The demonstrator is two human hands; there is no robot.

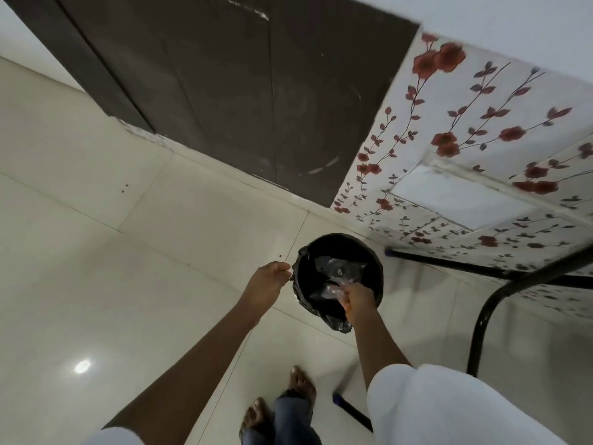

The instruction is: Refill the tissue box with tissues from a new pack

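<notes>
Above the black bin (308, 284), your right hand (357, 298) grips the crumpled pack wrapper (333, 290); your left hand (269, 277) curls at the rim, hold unclear. Disposal step, seemingly: release it next. Tissue box unseen.

The bin (340, 241) stands on the floor (128, 252), left of the table (481, 91).

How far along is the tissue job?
Near the end, probably. The right hand grips crumpled clear plastic over the black bin, likely the pack's empty wrapper. The left hand is at the bin's rim. Left: drop it. The tissue box is out of view, so I can't confirm it's full.
</notes>
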